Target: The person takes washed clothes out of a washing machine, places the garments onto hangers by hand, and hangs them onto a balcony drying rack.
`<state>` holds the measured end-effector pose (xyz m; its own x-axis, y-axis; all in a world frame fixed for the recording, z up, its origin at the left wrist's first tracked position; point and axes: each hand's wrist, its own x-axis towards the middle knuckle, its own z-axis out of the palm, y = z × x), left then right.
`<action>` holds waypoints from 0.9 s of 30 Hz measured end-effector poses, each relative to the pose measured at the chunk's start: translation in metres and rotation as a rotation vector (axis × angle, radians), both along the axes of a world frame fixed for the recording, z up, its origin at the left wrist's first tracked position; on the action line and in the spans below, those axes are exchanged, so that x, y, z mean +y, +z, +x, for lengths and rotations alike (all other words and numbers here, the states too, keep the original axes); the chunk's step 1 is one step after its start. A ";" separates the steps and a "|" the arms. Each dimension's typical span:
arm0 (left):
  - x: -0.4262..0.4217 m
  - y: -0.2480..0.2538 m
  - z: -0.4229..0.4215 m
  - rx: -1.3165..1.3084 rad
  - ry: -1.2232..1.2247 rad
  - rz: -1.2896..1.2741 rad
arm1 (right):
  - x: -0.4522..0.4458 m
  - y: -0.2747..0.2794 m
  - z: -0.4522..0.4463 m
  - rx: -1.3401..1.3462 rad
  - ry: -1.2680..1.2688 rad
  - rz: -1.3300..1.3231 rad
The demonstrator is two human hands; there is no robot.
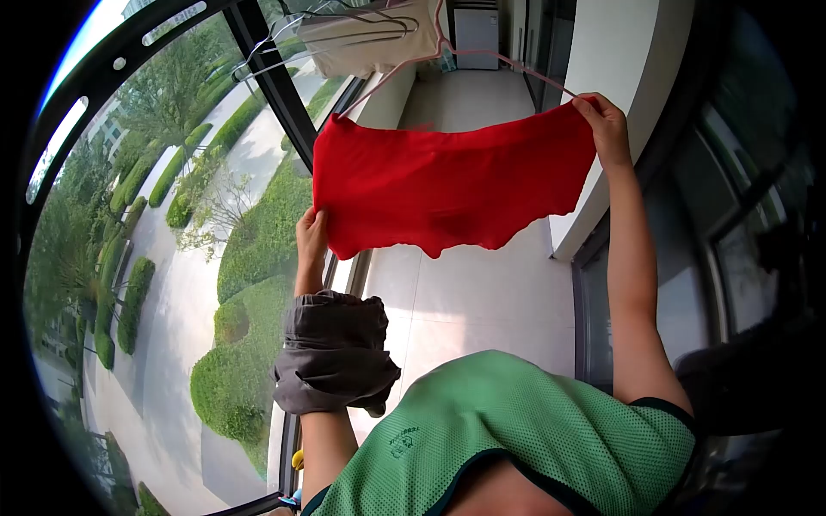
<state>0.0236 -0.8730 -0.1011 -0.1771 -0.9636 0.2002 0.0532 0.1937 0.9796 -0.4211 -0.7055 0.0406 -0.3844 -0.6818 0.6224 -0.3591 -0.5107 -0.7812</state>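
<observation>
A red piece of cloth (447, 185), perhaps a garment, is spread wide in front of me, its lower edge wavy. It hangs at a pink clothes hanger (439, 52), whose ends meet its two upper corners. My right hand (607, 129) is closed in a pinch on the upper right corner, at the hanger's end. Lower down on the opposite side, my left hand (311, 234) grips the left edge between thumb and fingers. A dark grey folded garment (335, 353) is draped around my left forearm.
Several wire hangers (335, 39) hang at the top left beside a beige cloth (374, 43). Large windows (172, 241) with a dark frame line the left. On the right stand a white pillar (615, 112) and dark glass doors (723, 215). A pale tiled floor (482, 301) lies below.
</observation>
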 end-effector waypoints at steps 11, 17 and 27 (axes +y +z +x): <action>0.005 0.019 -0.020 -0.159 0.082 -0.143 | 0.015 -0.033 0.016 0.138 -0.091 0.027; 0.004 0.039 -0.033 -0.158 0.053 -0.150 | -0.001 -0.059 0.022 0.250 -0.115 0.114; 0.041 0.102 -0.058 0.137 -0.104 -0.078 | 0.009 -0.087 0.030 0.237 -0.060 0.117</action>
<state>-0.0345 -0.8320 0.0006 -0.2409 -0.9222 0.3027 0.2089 0.2553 0.9440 -0.3915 -0.6968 -0.0460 -0.2790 -0.7351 0.6178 -0.5657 -0.3941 -0.7244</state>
